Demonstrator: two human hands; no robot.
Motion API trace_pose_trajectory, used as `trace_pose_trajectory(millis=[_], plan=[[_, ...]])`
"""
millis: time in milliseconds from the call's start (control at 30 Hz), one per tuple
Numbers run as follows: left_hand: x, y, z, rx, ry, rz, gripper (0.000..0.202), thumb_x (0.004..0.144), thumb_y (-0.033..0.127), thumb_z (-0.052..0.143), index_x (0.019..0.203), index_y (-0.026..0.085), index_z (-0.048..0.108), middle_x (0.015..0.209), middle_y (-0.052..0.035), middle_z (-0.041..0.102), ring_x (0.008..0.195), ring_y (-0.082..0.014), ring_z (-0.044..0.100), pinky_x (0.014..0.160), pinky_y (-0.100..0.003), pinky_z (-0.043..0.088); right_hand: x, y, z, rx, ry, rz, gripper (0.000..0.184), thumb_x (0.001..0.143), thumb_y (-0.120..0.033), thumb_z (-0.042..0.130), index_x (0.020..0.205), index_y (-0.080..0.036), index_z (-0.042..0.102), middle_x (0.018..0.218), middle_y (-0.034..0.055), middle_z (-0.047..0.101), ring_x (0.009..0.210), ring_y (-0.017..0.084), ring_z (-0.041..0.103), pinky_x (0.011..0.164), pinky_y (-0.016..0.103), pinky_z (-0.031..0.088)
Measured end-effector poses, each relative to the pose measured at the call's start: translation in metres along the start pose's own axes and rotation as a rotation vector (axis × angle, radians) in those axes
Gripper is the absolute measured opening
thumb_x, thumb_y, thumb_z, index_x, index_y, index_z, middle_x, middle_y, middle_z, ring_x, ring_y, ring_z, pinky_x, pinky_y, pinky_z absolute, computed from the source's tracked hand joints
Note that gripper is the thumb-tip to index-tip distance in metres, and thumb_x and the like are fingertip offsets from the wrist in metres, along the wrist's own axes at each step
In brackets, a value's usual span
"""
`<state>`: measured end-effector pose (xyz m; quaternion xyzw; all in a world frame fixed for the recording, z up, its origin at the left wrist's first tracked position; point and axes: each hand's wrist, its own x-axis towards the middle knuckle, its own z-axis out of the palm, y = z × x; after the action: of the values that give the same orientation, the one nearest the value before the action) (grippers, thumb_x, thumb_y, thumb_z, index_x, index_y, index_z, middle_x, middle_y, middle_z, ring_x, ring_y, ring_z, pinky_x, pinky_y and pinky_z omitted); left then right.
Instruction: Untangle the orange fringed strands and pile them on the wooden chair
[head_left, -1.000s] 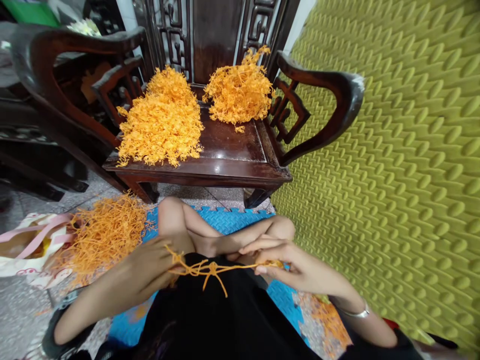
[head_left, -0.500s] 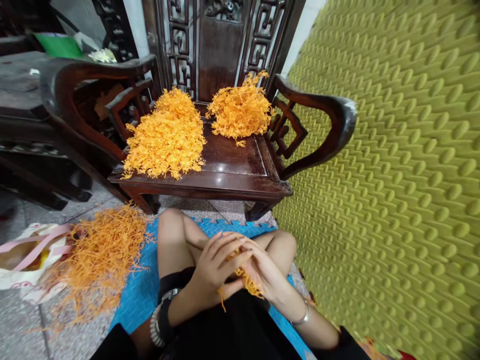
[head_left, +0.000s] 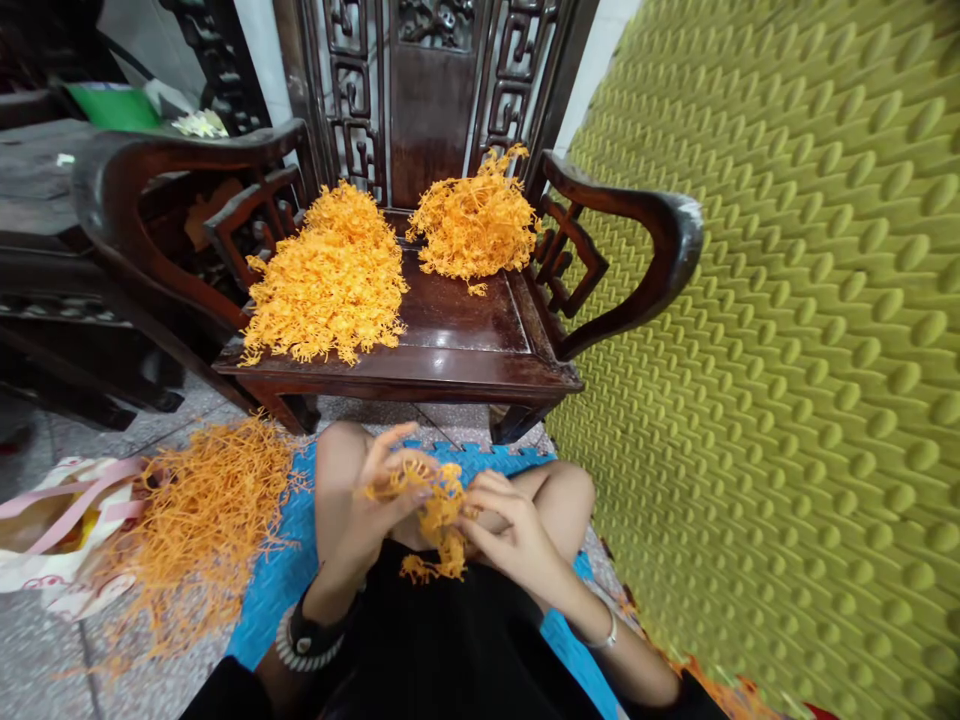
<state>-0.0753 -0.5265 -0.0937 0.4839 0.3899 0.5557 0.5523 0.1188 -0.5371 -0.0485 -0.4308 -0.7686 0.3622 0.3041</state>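
Note:
Above my lap, a small clump of curly orange strands (head_left: pixel 442 510) is stretched between both hands. My left hand (head_left: pixel 382 495) pinches its upper left part between thumb and fingers, with some fingertips raised. On the other side my right hand (head_left: pixel 510 520) grips the clump's right edge in a pinch. A loose end of the strands dangles toward my black clothing. To the left, a heap of straighter orange strands (head_left: pixel 210 510) lies on the floor and the edge of the blue mat.
Ahead stands a dark wooden armchair (head_left: pixel 465 370), bearing a large left pile (head_left: pixel 330 280) and a smaller right pile (head_left: pixel 476 225) of curly orange strands. A white bag with pink straps (head_left: pixel 97 530) sits at left. A yellow-green textured panel (head_left: pixel 787 380) rises at right. Beneath me is a blue foam mat (head_left: pixel 274 590).
My hands have moved from being cupped together around the orange strands to being apart, with the clump now spread between my fingertips. The piles look the same.

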Motion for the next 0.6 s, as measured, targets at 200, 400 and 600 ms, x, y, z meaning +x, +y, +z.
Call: trace_pose_trajectory(millis=[200,400,600], plan=[[0.003,0.032,-0.020,0.703,0.475,0.641,0.084,0.077,0.043,0.070,0.145,0.028,0.023,0.146,-0.0121,0.033,0.133,-0.0317,0.036,0.109,-0.058,0.031,0.008,-0.002,-0.013,-0.221,0.007,-0.095,0.013,0.092,-0.024,0.053,0.087,-0.020,0.064,0.110,0.0103,0.056,0.104,0.026,0.050,0.089,0.043,0.042],[0.001,0.054,-0.002,1.151,-0.582,0.607,0.053,0.091,0.045,0.052,0.137,0.021,0.039,0.132,-0.0119,0.053,0.117,-0.0250,0.055,0.092,-0.039,0.051,0.019,-0.006,-0.008,-0.185,-0.365,-0.231,0.015,0.091,-0.016,0.046,0.092,-0.014,0.061,0.100,0.0111,0.062,0.097,0.022,0.057,0.087,0.035,0.047],[0.006,0.054,-0.005,1.085,-0.742,0.341,0.028,0.097,0.026,0.037,0.106,0.014,0.061,0.091,-0.0074,0.070,0.074,-0.0156,0.065,0.065,-0.025,0.049,0.023,-0.007,-0.019,-0.401,-0.532,-0.253,0.030,0.099,-0.032,0.039,0.086,-0.015,0.060,0.080,0.0043,0.061,0.065,0.014,0.055,0.061,0.027,0.043]])
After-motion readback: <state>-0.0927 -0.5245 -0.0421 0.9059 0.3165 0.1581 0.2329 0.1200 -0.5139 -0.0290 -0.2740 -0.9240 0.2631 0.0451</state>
